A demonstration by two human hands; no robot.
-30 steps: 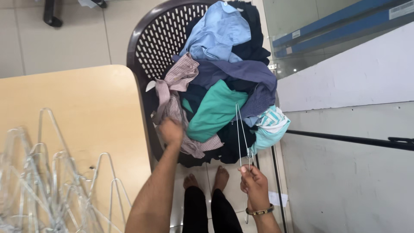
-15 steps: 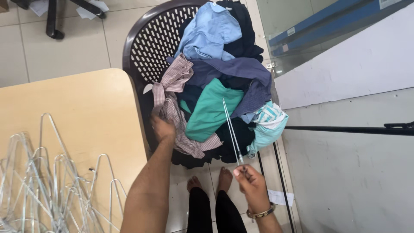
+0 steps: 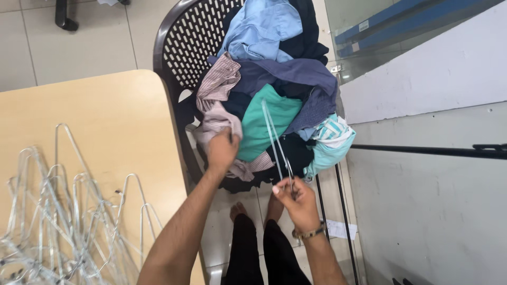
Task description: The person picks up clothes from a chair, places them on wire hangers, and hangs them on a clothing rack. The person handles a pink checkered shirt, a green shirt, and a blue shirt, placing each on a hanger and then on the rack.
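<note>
While both hands work at the chair, the scene reads like this:
Left hand: left hand (image 3: 222, 150) is closed on the striped pink shirt (image 3: 219, 100), fingers curled into the cloth at its lower part
Right hand: right hand (image 3: 296, 199) pinches the wire hanger (image 3: 275, 142) at its near end, thumb and fingers tight together
Hanger place: it rises away from the pinch, over the green garment (image 3: 264, 126), just right of the left grip
Shirt place: it hangs from the pile on the dark perforated chair (image 3: 182, 42), above and under the left grip
Beside: many more wire hangers (image 3: 63, 211) lie on the wooden table (image 3: 105, 116), well left of both grips
Risk 1: I judge the shirt is tangled with other clothes, so a pull may drag the pile to the floor
Risk 2: the thin hanger may twist in the 2-finger pinch, or its end may catch in the cloth
</note>
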